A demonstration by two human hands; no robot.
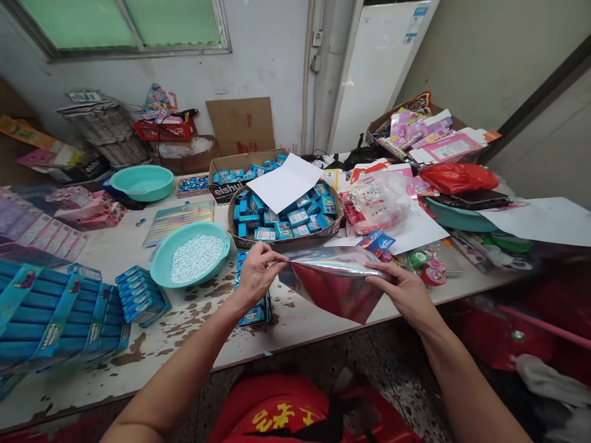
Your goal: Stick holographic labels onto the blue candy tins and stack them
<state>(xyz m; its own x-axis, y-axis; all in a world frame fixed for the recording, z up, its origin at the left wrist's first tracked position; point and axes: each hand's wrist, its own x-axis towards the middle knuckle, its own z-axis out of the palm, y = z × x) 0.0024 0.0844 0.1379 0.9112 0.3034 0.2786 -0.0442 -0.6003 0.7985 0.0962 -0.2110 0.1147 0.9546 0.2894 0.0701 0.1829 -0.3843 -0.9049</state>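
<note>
A shiny, see-through plastic bag is stretched between my two hands above the table's front edge. My left hand pinches its left corner, thumb and fingers closed. At the other end, my right hand grips the bag with the thumb on the near side and the fingers behind. Beneath my left hand, a stack of small blue boxes stands on the table, partly hidden by the hand and the bag. Just behind the bag is a round tray heaped with small blue boxes, with a white paper sheet on top.
To the left, a turquoise basin holds white pellets, beside stacked blue packs. Another turquoise basin is farther back. Crumpled plastic bags, a red bag and a box of colourful packaging crowd the right side.
</note>
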